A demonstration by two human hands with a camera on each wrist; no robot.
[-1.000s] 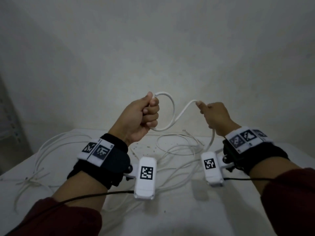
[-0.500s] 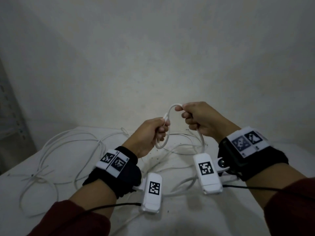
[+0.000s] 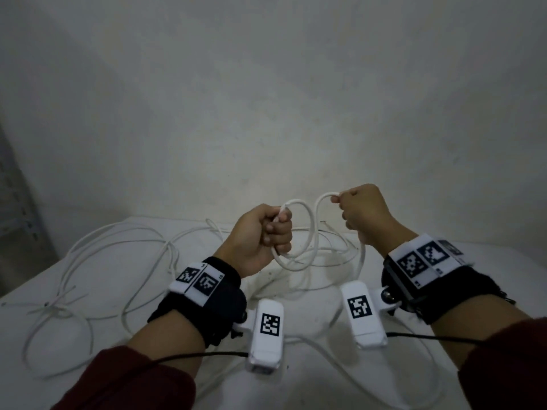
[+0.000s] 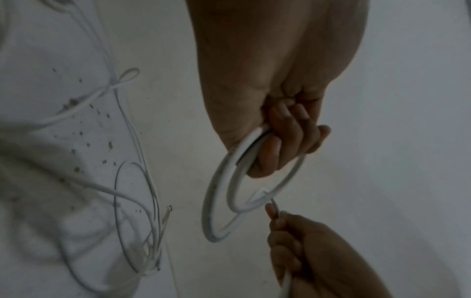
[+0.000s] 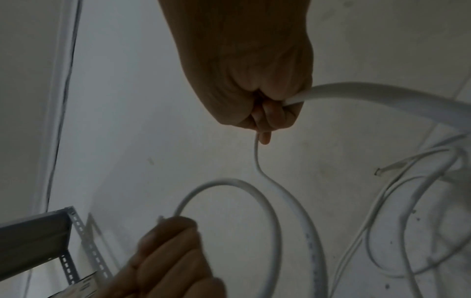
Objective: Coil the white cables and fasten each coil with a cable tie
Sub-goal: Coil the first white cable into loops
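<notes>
maroon sleeves (image 3: 124, 380), black wristbands (image 3: 204, 303) — white tags

Both my arms are up in front of me over the table, wrists strapped. My left hand (image 3: 264, 235) is a closed fist with fingers curled around the cable (image 3: 299, 232) loops. My right hand (image 3: 365, 211) is fisted too, pinching the same cable at thumb and forefinger.

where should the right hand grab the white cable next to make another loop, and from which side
Probably on the free run of the white cable hanging below the right hand, coming from above and the right. That stretch hangs clear of the tangle on the table, while the left hand holds the loops already made.
</notes>
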